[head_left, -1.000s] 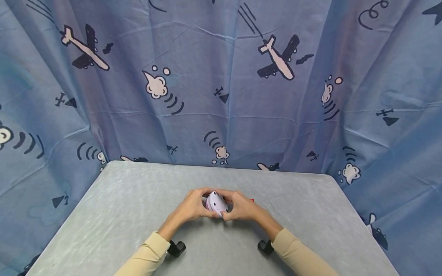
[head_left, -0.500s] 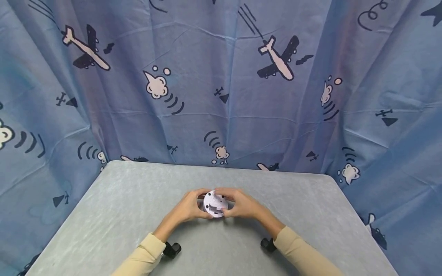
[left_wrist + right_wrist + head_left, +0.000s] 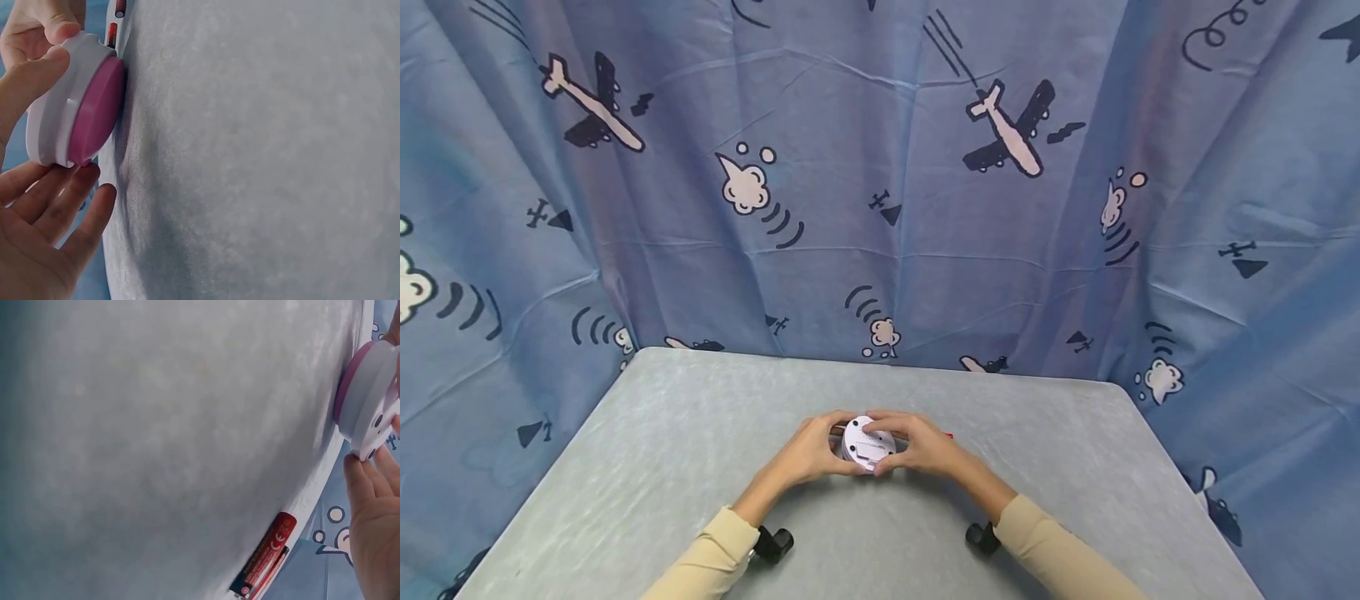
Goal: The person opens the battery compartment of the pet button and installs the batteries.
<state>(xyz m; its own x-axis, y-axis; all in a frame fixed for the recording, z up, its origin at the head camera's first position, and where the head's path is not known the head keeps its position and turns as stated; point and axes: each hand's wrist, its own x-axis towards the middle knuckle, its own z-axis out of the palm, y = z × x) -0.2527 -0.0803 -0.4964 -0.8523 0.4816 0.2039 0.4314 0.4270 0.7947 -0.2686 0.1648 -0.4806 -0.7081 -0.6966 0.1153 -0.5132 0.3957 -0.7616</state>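
Observation:
A round white device [image 3: 859, 443] with a pink domed underside [image 3: 100, 112] sits between both hands, close over the table. Its flat white face is turned up, showing dark round feet and a rectangular outline near the front edge. My left hand [image 3: 811, 450] grips the left side, its thumb on the white rim [image 3: 47, 119] and its fingers along the opposite edge. On the other side my right hand [image 3: 925, 447] holds the device, thumb at the near edge and a finger reaching over the face. What kind of device it is does not show.
Red-and-black batteries [image 3: 265, 553] lie on the grey table [image 3: 715, 417] beyond the right hand. Another battery [image 3: 112, 34] shows behind the device in the left wrist view. A blue patterned curtain [image 3: 820, 167] hangs behind the table.
The device has turned from tilted on edge to face up. The dark patch seen on its face half a second ago now looks white. The right hand's finger has moved over the face.

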